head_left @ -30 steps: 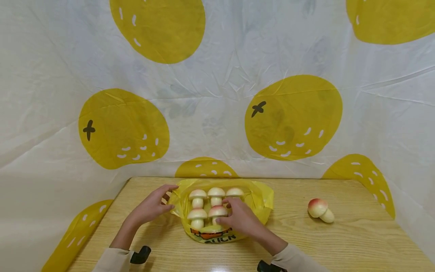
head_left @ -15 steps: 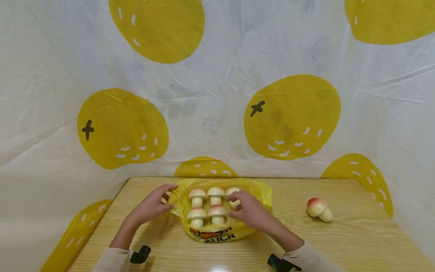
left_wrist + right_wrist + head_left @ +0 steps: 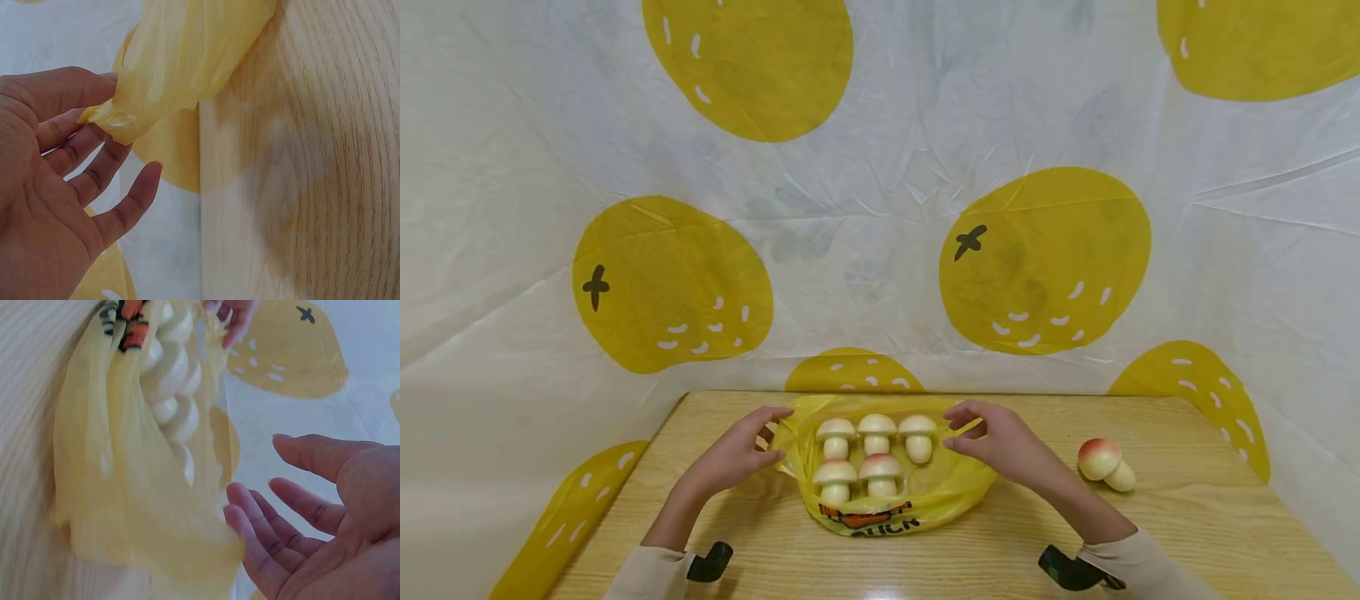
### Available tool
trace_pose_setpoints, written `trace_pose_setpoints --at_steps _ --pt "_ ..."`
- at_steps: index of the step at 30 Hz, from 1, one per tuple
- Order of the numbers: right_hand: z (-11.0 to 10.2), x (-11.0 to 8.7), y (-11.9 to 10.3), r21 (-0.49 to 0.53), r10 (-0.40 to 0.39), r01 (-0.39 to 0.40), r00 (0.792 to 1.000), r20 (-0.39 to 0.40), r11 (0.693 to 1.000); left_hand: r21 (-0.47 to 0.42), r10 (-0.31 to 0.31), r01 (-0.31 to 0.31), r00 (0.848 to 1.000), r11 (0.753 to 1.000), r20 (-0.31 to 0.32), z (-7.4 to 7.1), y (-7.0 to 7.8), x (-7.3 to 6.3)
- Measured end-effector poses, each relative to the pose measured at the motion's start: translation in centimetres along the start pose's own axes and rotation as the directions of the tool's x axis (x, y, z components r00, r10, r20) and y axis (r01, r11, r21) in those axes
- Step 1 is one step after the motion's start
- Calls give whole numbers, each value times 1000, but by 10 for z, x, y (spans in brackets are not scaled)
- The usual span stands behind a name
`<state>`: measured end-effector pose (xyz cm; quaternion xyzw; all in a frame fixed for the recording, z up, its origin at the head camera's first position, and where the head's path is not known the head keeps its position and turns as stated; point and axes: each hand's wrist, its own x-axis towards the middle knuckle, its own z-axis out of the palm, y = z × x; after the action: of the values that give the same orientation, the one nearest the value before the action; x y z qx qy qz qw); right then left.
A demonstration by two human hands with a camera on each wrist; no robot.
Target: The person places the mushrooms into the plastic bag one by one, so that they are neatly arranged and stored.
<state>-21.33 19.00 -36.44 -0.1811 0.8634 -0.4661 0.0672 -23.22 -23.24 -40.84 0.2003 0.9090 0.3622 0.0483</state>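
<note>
A yellow plastic bag [image 3: 951, 492] lies mouth-up on the table, with several toy mushrooms [image 3: 919, 437] in two rows inside it. My left hand [image 3: 748, 446] is at the bag's left side; the left wrist view shows its thumb and fingers [image 3: 97, 175] pinching a corner of the bag [image 3: 181, 56]. At the right side, my right hand [image 3: 1003, 437] is spread with nothing between thumb and fingers. Its fingertips [image 3: 236, 515] are right at the bag's edge [image 3: 169, 562] in the right wrist view. Another mushroom with a red cap [image 3: 1100, 460] lies on its side outside the bag.
The wooden table [image 3: 1195, 533] ends at the back against a white cloth [image 3: 865, 275] printed with yellow fruit. The same cloth hangs along the left and right sides. Each wrist wears a dark camera mount [image 3: 709, 562].
My right hand has withdrawn from above the mushrooms and moved right to the bag's right edge, uncovering the rightmost mushroom. My left hand has stayed at the left edge.
</note>
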Motion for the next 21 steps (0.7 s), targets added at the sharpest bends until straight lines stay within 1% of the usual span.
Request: trace_pose_setpoints --at_steps 4,10,16,21 --pt "-17 -4 9 -6 10 -10 1000 -10 1000 -6 -5 5 1000 1000 0 0 0 0" --pt "-40 -12 20 -63 27 -29 999 -23 998 -8 -3 3 1000 1000 -1 0 0 -1" --pt "-61 -21 30 -71 64 -65 998 -15 995 1 6 -6 1000 1000 0 0 0 -1" --pt "-80 -26 42 -114 63 -61 998 7 992 4 10 -10 1000 1000 -2 -1 1 -1"
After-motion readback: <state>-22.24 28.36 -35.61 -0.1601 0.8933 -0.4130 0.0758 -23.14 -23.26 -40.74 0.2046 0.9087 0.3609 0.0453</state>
